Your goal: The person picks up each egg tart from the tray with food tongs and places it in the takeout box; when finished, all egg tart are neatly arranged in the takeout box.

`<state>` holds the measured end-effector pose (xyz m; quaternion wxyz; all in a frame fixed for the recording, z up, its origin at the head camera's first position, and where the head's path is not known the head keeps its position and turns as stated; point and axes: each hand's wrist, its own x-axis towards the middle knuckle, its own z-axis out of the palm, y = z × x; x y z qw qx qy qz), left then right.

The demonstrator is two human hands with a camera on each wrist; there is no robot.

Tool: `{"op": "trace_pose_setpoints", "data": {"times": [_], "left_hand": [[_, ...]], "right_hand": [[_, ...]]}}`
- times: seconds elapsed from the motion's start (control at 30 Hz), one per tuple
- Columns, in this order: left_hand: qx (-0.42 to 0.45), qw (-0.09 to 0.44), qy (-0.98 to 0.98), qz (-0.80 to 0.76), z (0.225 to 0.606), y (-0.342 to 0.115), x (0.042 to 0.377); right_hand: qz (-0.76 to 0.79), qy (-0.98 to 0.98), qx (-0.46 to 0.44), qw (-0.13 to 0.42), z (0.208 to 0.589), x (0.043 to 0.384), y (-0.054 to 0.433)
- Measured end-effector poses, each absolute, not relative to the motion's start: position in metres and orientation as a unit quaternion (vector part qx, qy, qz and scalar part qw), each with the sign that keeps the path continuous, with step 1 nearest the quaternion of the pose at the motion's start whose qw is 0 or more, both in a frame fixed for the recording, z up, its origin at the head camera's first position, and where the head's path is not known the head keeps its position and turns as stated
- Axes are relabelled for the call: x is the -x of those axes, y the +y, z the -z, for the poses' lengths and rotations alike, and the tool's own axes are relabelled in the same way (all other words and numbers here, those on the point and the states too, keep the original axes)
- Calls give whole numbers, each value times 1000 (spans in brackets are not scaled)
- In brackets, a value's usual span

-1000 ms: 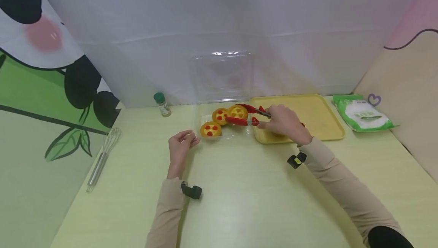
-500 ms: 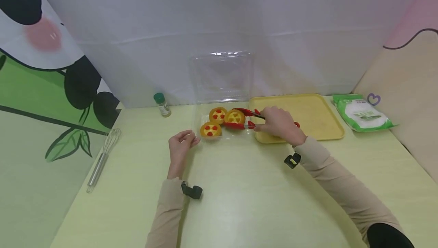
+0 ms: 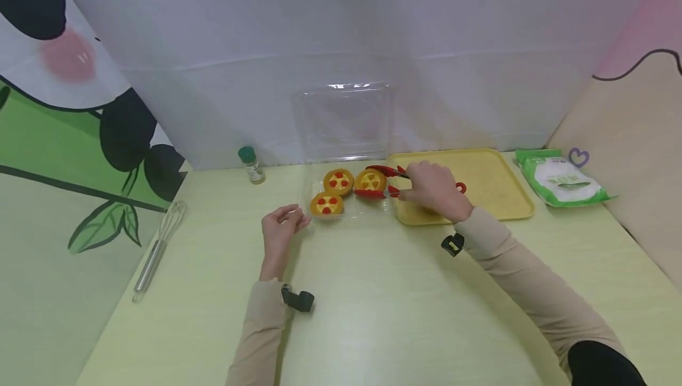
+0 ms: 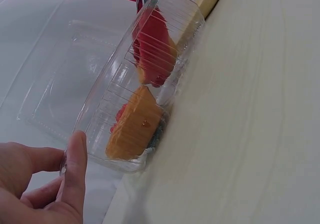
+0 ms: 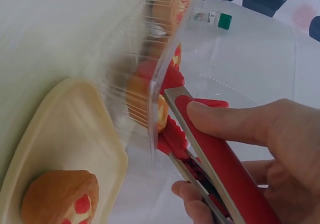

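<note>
My right hand [image 3: 434,190] grips red-and-steel tongs [image 5: 215,159], whose red tips stand on either side of a small golden tart with yellow wedges on top [image 3: 370,179]. This tart sits low in the right part of a clear plastic box [image 3: 362,211]. To its left are two more tarts with red dots, a rear tart [image 3: 338,182] and a front tart [image 3: 327,203]. My left hand [image 3: 279,229] pinches the box's rim at its left front corner, thumb and fingers on the thin edge in the left wrist view.
The box's clear lid [image 3: 343,122] stands raised at the back. Right of the box lies a yellow tray [image 3: 490,182] with a tart [image 5: 60,199] on it, partly hidden by my hand. Around are a green-and-white bag [image 3: 565,179], a green-capped bottle [image 3: 251,165] and a whisk [image 3: 158,253].
The tongs and tart moved left and down into the box, then slightly right. The rear red-dotted tart shifted a little left. My left hand stayed at the rim.
</note>
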<state>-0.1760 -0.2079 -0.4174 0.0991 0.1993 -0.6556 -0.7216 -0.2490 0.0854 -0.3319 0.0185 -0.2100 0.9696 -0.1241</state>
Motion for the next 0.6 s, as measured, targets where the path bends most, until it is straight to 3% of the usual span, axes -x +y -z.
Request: {"op": "trace_pose_setpoints", "data": {"times": [0.6], "left_hand": [[-206, 97, -667, 709, 418, -208, 178]], "right_hand": [[105, 967, 227, -48, 349, 240, 84]]}}
